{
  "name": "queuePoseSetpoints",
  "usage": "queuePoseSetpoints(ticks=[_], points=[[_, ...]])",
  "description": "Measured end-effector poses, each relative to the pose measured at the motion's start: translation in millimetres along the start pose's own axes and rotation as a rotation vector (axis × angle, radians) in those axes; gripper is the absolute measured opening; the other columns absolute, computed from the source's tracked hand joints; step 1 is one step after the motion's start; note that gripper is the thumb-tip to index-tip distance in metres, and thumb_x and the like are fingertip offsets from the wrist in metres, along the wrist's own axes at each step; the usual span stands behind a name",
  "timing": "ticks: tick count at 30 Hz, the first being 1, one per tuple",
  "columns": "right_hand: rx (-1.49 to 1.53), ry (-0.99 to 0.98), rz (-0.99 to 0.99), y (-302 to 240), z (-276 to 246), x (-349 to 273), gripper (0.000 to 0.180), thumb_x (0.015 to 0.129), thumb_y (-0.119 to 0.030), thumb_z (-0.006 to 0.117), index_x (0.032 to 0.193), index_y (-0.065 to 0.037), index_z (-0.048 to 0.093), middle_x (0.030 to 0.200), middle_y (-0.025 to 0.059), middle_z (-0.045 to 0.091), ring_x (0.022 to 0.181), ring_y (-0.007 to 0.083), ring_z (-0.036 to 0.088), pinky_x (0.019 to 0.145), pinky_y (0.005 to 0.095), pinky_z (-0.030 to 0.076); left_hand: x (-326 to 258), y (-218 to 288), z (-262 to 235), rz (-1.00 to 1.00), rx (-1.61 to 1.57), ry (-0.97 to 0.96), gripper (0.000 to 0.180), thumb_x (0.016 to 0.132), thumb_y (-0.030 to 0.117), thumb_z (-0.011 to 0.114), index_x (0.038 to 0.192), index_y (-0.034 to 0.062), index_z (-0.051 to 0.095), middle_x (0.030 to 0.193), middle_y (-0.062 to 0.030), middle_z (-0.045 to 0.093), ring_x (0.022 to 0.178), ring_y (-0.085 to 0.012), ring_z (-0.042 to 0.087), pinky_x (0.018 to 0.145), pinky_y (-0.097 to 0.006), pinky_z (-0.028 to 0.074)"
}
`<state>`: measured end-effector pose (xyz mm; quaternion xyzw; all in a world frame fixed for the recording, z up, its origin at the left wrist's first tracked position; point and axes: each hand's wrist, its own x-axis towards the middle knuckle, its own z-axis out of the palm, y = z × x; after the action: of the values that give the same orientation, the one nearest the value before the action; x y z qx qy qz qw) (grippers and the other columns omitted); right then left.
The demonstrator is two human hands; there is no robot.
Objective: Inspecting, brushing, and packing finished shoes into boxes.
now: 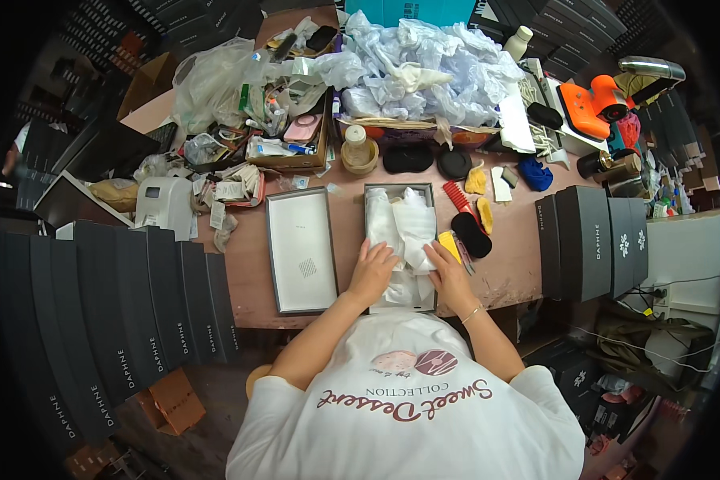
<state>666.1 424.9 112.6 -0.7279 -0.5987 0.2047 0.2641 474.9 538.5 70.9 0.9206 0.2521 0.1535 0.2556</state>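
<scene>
A shallow dark-edged shoe box (434, 210) stands on the table in front of me, filled with crumpled white wrapping paper (414, 228). The paper lies in two long bundles; whatever they wrap is hidden. My left hand (373, 270) rests on the left bundle, its fingers spread over the paper. At the right edge of the box, my right hand (450, 274) touches the other bundle with fingers stretched out and thumb apart. To the left of the box, the box lid (302, 252) lies with its white inside facing up.
Yellow sponges, a red comb (456, 197) and a black oval pad (471, 234) lie right of the box. Dark shoe boxes (584, 240) stand at both sides. Behind are a carton of white plastic bags (432, 72), a jar (357, 148) and an orange tool (584, 108).
</scene>
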Motion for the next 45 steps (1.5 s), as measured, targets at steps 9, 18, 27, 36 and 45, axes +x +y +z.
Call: queuePoseSetpoints(ticks=[9, 18, 27, 36, 45], points=[[0.142, -0.005, 0.155, -39.2, -28.7, 24.5, 0.037, 0.080, -0.017, 0.069, 0.113, -0.004, 0.062, 0.111, 0.0193, 0.060, 0.099, 0.0339, 0.060, 0.083, 0.0383, 0.049, -44.6, -6.3, -18.3, -0.306, -0.450, 0.250, 0.018, 0.077, -0.005, 0.052, 0.092, 0.0017, 0.060, 0.109, -0.0160, 0.059, 0.102, -0.0328, 0.058, 0.088, -0.037, 0.047], [0.093, 0.402, 0.438, 70.0, -37.2, -16.4, 0.018, 0.082, -0.003, 0.058, 0.099, 0.002, 0.061, 0.083, 0.0146, 0.063, 0.071, 0.0284, 0.059, 0.068, 0.0328, 0.048, 15.7, 50.2, -65.0, -0.413, -0.959, -0.138, 0.025, 0.075, 0.003, 0.058, 0.100, -0.0009, 0.062, 0.109, -0.0159, 0.058, 0.117, -0.0370, 0.046, 0.102, -0.042, 0.036], [-0.600, -0.040, -0.196, -26.1, 18.5, 31.9, 0.031, 0.070, -0.005, 0.064, 0.100, -0.002, 0.061, 0.104, 0.0137, 0.059, 0.110, 0.0302, 0.053, 0.102, 0.0533, 0.031, 19.3, 26.7, -5.0, 0.042, 0.317, -0.528, 0.036, 0.075, 0.019, 0.066, 0.105, 0.0011, 0.063, 0.112, -0.0137, 0.058, 0.124, -0.0310, 0.043, 0.108, -0.059, 0.018], [0.273, -0.028, -0.114, -53.3, -61.0, 29.5, 0.039, 0.071, -0.012, 0.070, 0.106, 0.001, 0.058, 0.106, 0.0199, 0.060, 0.100, 0.0356, 0.059, 0.088, 0.0394, 0.046, -0.8, 10.0, -16.1, -0.405, -1.267, -0.272, 0.053, 0.088, 0.035, 0.048, 0.129, 0.0009, 0.048, 0.129, -0.0132, 0.053, 0.125, -0.0266, 0.045, 0.110, -0.048, 0.026], [-0.011, -0.121, -0.142, -27.7, -29.4, 124.8, 0.036, 0.084, -0.015, 0.061, 0.117, -0.002, 0.056, 0.096, 0.0209, 0.064, 0.093, 0.0331, 0.063, 0.077, 0.0402, 0.051, -28.8, 23.1, -65.6, -0.665, -2.020, 0.122, 0.074, 0.080, 0.020, 0.054, 0.147, 0.0089, 0.023, 0.128, -0.0172, 0.049, 0.117, -0.0265, 0.051, 0.097, -0.042, 0.047]])
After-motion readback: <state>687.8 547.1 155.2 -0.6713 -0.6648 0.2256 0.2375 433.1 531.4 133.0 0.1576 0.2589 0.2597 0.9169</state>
